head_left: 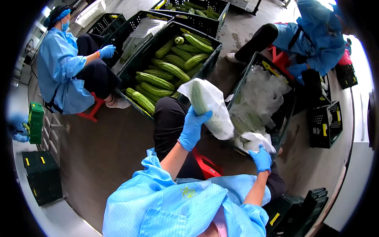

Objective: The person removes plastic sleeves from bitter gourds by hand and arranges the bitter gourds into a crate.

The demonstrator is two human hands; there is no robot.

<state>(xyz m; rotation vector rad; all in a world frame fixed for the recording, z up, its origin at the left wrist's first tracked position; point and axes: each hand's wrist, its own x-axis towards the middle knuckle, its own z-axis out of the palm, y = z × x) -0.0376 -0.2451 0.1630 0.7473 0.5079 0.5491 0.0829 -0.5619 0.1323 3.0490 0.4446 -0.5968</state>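
My left hand point(192, 128) is closed around the lower side of a long green bitter melon point(198, 98). A white translucent bag point(217, 120) wraps the melon and hangs loose to its right. My right hand point(261, 160) pinches a crumpled white bag point(257, 139) at the near end of the right-hand crate point(281, 136). That crate holds a heap of clear plastic bags point(262, 93), with green shapes partly visible beneath. In front of my left hand stands a dark crate point(215, 59) full of ridged bitter melons point(158, 81).
A person in blue point(61, 67) sits at left; another person point(316, 37) bends at upper right. More melons fill a crate point(221, 19) at the back. Dark crates point(42, 177) stand lower left, others point(325, 124) at right. A red stool point(207, 165) shows under me.
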